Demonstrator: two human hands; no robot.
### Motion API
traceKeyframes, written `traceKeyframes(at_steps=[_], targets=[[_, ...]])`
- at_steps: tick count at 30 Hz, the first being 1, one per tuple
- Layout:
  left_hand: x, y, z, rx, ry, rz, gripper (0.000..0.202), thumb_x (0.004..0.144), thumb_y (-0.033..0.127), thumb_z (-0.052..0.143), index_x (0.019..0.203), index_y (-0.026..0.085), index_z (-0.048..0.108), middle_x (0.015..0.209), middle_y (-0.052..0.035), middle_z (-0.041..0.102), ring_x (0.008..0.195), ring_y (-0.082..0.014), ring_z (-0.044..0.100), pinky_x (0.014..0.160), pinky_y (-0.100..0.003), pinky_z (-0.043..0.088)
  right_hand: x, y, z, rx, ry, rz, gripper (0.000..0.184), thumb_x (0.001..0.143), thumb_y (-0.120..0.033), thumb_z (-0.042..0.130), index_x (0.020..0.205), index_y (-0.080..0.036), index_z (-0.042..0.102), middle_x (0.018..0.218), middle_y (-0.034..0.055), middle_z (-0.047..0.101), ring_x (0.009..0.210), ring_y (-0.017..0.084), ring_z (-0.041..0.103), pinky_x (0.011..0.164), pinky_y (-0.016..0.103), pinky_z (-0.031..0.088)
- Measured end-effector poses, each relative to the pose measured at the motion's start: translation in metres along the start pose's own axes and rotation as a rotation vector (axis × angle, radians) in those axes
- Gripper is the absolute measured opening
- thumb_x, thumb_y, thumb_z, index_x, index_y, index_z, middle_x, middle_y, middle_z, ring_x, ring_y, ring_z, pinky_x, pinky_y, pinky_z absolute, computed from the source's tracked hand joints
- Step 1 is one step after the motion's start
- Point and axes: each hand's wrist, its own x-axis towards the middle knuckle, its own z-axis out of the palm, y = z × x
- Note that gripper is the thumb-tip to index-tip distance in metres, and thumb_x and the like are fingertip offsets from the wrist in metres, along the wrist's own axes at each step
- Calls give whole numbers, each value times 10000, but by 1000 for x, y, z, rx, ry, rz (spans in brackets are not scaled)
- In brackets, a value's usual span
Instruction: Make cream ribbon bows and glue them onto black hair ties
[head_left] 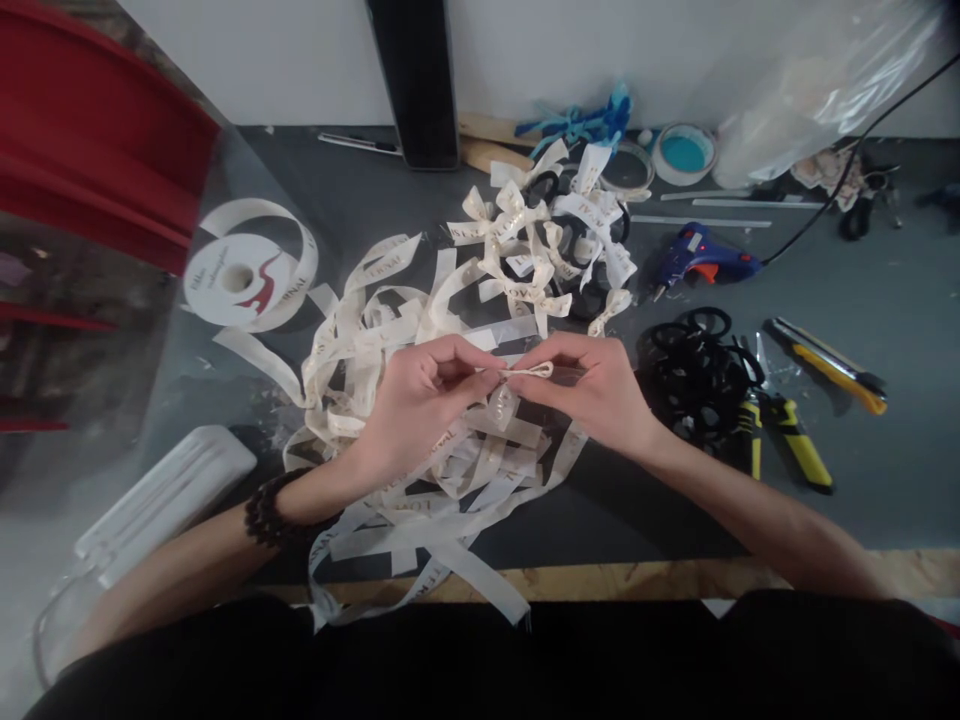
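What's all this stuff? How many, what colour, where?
Folded ribbon: 1, cream, centre
Loose ribbons: many, cream, middle
Bows: many, pale, back middle
Ribbon roll: 1, white, left
Hair ties: many, black, right
Glue gun: 1, blue, right
Knives: 2, yellow, silver, right, back
Snips or pliers: 1, yellow, right
Tape rolls: 2, pale, back
Bundle: 1, blue, back
Slab: 1, black, back
Plastic: 1, clear, back
Corded device: 1, white, left
Chair: 1, red, left
Table: 1, grey, underneath
Bracelet: 1, dark, left wrist
Left hand: 1, bare, centre
Right hand: 1, bare, centre

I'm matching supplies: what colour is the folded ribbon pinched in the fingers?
The folded ribbon is cream; the head view shows it best.
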Motion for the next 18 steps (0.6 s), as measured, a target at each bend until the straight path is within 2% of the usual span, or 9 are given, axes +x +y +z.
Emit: traceKeyframes(at_steps=[3, 6, 9, 12, 14, 16, 18], targets=[[1, 1, -1, -8, -40, -7, 32, 955, 231, 786, 940, 202, 786, 830, -21, 781, 747, -115, 710, 679, -216, 549, 3, -1, -2, 101, -48, 32, 201, 783, -348, 927, 832, -201, 799, 743, -2, 773, 620, 130, 682, 582, 253, 552], [2, 4, -2, -24, -62, -13, 67, 963, 246, 774, 925, 193, 761, 818, -26, 764, 757, -132, 710, 687, -235, 553, 5, -6, -5, 71, -69, 33, 214, 783, -358, 934, 858, -202, 807, 776, 1, 791, 666, 142, 718, 651, 267, 590], [4, 7, -3, -10, -15, -26, 77, 967, 274, 768, 966, 197, 768, 869, -39, 764, 780, -143, 702, 709, -253, 563, 4, -8, -6, -15, -3, -22, 257, 790, -336, 933, 990, -216, 823, 941, 20, 829, 836, 175, 775, 773, 287, 616], [5, 10, -3, -70, 3, -39, 107, 988, 312, 745, 994, 205, 747, 1022, -65, 795, 837, -156, 721, 762, -278, 591, 3, -6, -6, -79, 89, -76, 150, 861, -328, 877, 959, -226, 828, 939, 16, 833, 873, 181, 787, 782, 284, 616], [5, 10, -3, -109, -18, -39, 154, 954, 323, 790, 1049, 220, 727, 1077, -72, 812, 906, -187, 758, 776, -293, 613, 2, -3, -4, -123, 121, -95, 107, 891, -330, 849, 911, -227, 831, 896, 9, 830, 836, 174, 782, 769, 283, 612], [5, 7, -2, -94, -41, -41, 317, 878, 317, 871, 1152, 236, 735, 1067, -71, 829, 966, -228, 789, 780, -305, 642, -1, -1, -1, -160, 122, -111, 88, 885, -318, 855, 909, -235, 839, 879, 3, 827, 802, 167, 769, 745, 281, 599], [5, 3, -2, -39, -50, -43, 404, 815, 311, 924, 1183, 235, 774, 1030, -68, 840, 952, -245, 808, 780, -311, 666, -4, -1, 2, -194, 110, -136, 60, 880, -291, 859, 916, -245, 849, 882, 2, 826, 797, 164, 757, 723, 283, 579]])
